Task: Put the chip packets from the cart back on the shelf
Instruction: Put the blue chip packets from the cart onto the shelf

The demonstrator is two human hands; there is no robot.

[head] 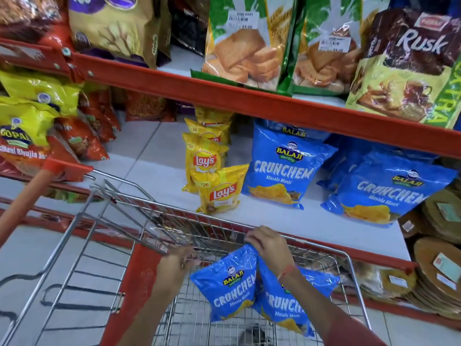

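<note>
- The right hand (268, 247) pinches the top edges of two blue Crunchem packets (230, 283) together, fingers closed on the crimped seals, so both hang from one grip above the cart basket (354, 270).
- The left hand (178, 260) is blurred beside the left packet; I cannot tell whether it is holding the packet, the wire, or nothing.
- The two packets dangle just inside the cart's far rim, the second packet (284, 305) partly behind the right wrist.
- This looks like the pick-up step: packets out of the basket, not yet on the shelf (154, 176).
- Matching blue packets (287, 166) stand toward the shelf's right side, the Lay's packets (219, 191) near its middle.
- The next move probably calls for lifting both over the rim and setting them by the matching blue stock; a two-packet pinch could slip.
</note>
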